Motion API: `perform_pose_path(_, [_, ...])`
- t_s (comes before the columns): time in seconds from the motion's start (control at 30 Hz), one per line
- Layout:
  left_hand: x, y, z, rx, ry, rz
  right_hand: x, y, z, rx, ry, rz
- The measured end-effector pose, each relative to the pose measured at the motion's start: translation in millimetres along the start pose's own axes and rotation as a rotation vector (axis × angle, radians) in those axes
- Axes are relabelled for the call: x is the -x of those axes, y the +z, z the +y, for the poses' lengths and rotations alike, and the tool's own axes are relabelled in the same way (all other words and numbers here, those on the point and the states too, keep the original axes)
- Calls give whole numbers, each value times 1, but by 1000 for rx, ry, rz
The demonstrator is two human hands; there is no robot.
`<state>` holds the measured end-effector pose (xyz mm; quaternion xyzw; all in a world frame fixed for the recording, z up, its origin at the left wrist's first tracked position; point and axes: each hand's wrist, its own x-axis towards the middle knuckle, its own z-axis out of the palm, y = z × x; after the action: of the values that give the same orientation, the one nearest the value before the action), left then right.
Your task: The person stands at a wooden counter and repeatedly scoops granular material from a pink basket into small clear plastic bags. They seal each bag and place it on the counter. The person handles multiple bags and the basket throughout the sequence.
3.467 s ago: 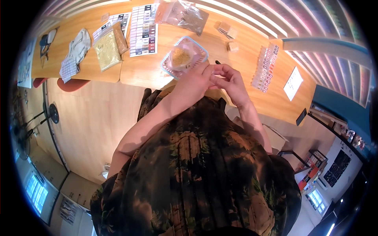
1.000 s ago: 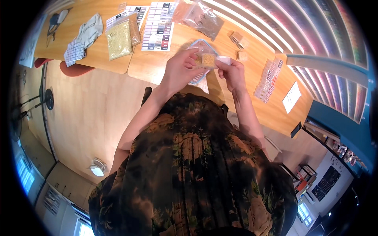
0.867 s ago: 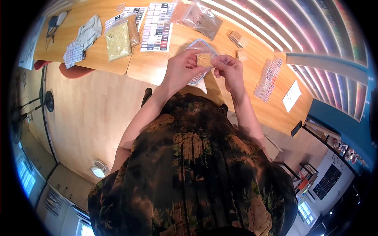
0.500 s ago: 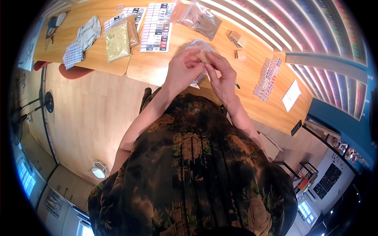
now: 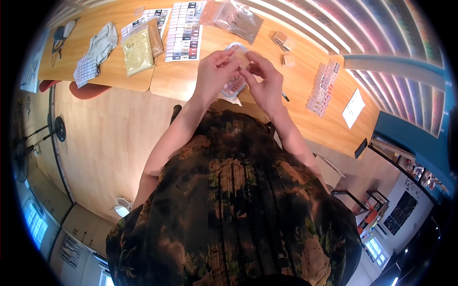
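Head view: the left hand [image 5: 214,74] and the right hand [image 5: 265,82] meet above the near edge of the wooden bench [image 5: 305,114], fingertips pinched together on a small clear bag [image 5: 242,58] with tan, grainy contents. The bag sits between the two sets of fingertips, raised off the bench; most of it is hidden by the fingers, so its long axis and which way it points cannot be told. Both hands are closed narrowly on it, thumbs and forefingers touching the plastic.

Just beneath the hands lies a soft clear packet [image 5: 234,86] with pinkish contents, flat on the bench. Further back, a printed sheet of small coloured squares [image 5: 185,31] lies flat, its long side running away from the person. Left of it rests a clear bag of yellow-green grains [image 5: 137,50] and beside that a narrow bag of brown grains [image 5: 154,36]. A larger crinkled clear bag [image 5: 237,18] sits at the far edge. To the right, a strip of small clear packets [image 5: 323,88] lies slanted, near a white paper slip [image 5: 353,108]. A dark pen [image 5: 285,97] lies just beside the right wrist. The bench top is smooth, pale, grained wood.
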<state>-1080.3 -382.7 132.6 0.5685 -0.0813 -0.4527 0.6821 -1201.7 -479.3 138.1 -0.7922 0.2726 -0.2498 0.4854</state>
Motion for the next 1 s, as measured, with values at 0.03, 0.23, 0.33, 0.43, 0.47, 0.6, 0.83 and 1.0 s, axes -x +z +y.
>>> perform_pose_path(0.03, [-1,0,7,-7,0,-8,-5,0,-1,-20,7,-5])
perform_pose_path(0.23, [-5,-8,13,-44,50,-36,-14,-3,-6,-135,122,-62])
perform_pose_path(0.33, [-8,-12,9,-37,45,-44,-15,-1,-3,-171,121,-66])
perform_pose_path(0.43, [-10,-15,8,-9,18,-52,-15,0,1,-192,91,-60])
perform_pose_path(0.47, [-11,-15,8,3,6,-55,-16,0,2,-199,80,-58])
perform_pose_path(0.6, [-8,-17,13,-12,-10,-25,-17,1,4,-116,66,-64])
perform_pose_path(0.83, [-5,-19,22,-40,-2,-3,-21,3,14,76,15,-49])
perform_pose_path(1.0, [-8,-27,19,-83,28,12,-34,1,-5,44,-76,-38])
